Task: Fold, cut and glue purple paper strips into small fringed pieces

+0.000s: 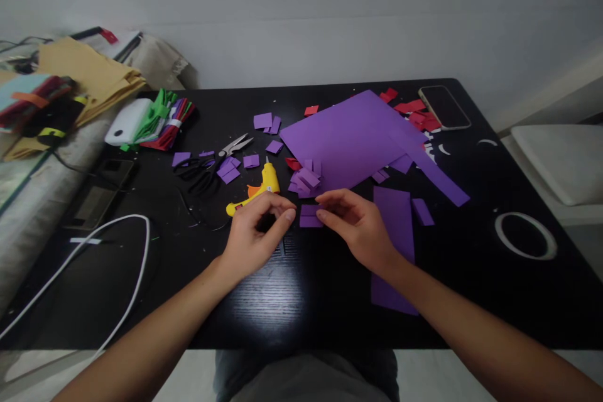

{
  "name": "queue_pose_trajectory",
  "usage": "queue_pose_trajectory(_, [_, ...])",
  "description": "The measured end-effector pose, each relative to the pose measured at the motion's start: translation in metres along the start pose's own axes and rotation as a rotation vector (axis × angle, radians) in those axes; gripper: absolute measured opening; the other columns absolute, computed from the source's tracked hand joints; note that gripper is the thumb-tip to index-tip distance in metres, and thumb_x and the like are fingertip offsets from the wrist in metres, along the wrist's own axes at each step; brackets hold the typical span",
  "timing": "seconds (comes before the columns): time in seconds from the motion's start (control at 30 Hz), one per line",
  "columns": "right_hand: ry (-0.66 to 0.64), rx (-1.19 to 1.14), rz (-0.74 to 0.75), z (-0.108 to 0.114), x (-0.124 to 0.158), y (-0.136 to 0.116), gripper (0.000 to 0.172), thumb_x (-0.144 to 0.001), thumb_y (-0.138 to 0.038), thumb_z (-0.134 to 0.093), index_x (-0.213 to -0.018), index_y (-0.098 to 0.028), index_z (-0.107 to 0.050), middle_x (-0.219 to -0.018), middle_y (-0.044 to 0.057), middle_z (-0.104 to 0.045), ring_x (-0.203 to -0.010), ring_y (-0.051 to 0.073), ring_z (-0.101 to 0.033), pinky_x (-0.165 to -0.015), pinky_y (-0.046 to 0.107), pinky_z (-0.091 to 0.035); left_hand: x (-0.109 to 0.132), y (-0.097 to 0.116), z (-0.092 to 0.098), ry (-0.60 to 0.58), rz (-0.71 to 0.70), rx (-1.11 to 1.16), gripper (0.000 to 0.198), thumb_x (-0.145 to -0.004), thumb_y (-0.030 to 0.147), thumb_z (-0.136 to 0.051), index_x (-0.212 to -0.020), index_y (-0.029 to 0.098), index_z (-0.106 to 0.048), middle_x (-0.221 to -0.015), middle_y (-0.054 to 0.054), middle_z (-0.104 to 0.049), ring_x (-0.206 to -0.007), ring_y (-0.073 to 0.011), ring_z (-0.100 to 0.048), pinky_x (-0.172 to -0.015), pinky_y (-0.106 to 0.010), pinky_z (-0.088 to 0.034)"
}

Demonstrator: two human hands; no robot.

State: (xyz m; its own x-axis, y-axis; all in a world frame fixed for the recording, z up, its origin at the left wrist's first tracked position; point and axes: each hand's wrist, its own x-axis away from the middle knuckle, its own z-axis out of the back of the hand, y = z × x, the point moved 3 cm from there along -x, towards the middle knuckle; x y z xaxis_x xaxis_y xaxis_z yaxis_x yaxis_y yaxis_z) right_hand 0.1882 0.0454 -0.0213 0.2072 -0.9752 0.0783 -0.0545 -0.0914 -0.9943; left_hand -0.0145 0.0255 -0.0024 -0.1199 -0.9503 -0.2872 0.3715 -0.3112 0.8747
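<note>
A small purple foam piece (309,216) lies on the black table (292,301) between my hands. My right hand (355,226) pinches its right edge with curled fingers. My left hand (257,232) sits just left of it, fingers curled with thumb and forefinger close together, holding nothing that I can see. Behind the hands lie a yellow glue gun (258,188), a heap of small purple pieces (305,179) and a large purple foam sheet (351,138). A long purple strip (396,226) runs under my right wrist.
Scissors (211,160) and scattered purple squares lie at the left middle. Red scraps (417,113) and a phone (444,107) sit at the back right. A white cable (113,264) loops at the left. A bundle of coloured sheets (164,119) and cloths rest at the far left.
</note>
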Motion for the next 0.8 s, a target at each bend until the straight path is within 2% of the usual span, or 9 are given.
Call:
queue_pose_trajectory(0.17, [-0.023, 0.017, -0.005, 0.001, -0.001, -0.002, 0.016, -0.084, -0.028, -0.082, -0.1, -0.026, -0.08, -0.099, 0.002, -0.079, -0.096, 0.019, -0.073, -0.095, 0.039, -0.061, 0.0, -0.004, 0.001, -0.012, 0.031, -0.022, 0.016, -0.102, 0.025, -0.061, -0.09, 0.019, -0.069, -0.081, -0.002, -0.069, -0.075, -0.0137, -0.063, -0.072, -0.027, -0.051])
queue_pose_trajectory(0.3, [0.001, -0.012, -0.033, 0.001, -0.001, -0.002, 0.015, -0.081, -0.027, -0.084, -0.094, -0.025, -0.077, -0.095, 0.002, -0.077, -0.093, 0.02, -0.073, -0.088, 0.036, -0.062, 0.003, -0.005, -0.003, -0.094, 0.032, 0.018, 0.009, -0.101, 0.024, -0.063, -0.104, 0.019, -0.07, -0.092, -0.004, -0.072, -0.081, -0.0148, -0.066, -0.078, -0.028, -0.055])
queue_pose_trajectory(0.43, [0.008, -0.063, -0.022, -0.001, -0.001, -0.002, 0.016, -0.079, -0.024, -0.084, -0.09, -0.024, -0.073, -0.089, 0.0, -0.073, -0.083, 0.017, -0.071, -0.079, 0.032, -0.062, 0.006, -0.005, -0.007, -0.135, 0.025, 0.105, 0.026, -0.098, 0.02, -0.065, -0.124, 0.019, -0.063, -0.099, -0.005, -0.071, -0.085, -0.0148, -0.068, -0.079, -0.028, -0.058])
queue_pose_trajectory(0.6, [-0.076, -0.059, -0.022, -0.005, 0.0, 0.0, 0.007, -0.082, -0.024, -0.081, -0.085, -0.023, -0.075, -0.086, 0.001, -0.075, -0.082, 0.016, -0.072, -0.08, 0.031, -0.062, 0.005, -0.008, -0.009, -0.126, 0.015, 0.141, 0.029, -0.097, 0.017, -0.067, -0.125, 0.019, -0.061, -0.097, -0.005, -0.071, -0.083, -0.0128, -0.069, -0.079, -0.026, -0.059])
queue_pose_trajectory(0.8, [-0.153, -0.049, -0.096, -0.011, 0.006, 0.005, 0.029, -0.071, -0.03, -0.094, -0.09, -0.022, -0.073, -0.09, 0.001, -0.075, -0.083, 0.017, -0.073, -0.081, 0.031, -0.062, 0.005, -0.01, -0.01, -0.045, -0.003, 0.101, 0.022, -0.095, 0.018, -0.071, -0.116, 0.02, -0.063, -0.089, -0.001, -0.069, -0.076, -0.0106, -0.068, -0.072, -0.022, -0.059])
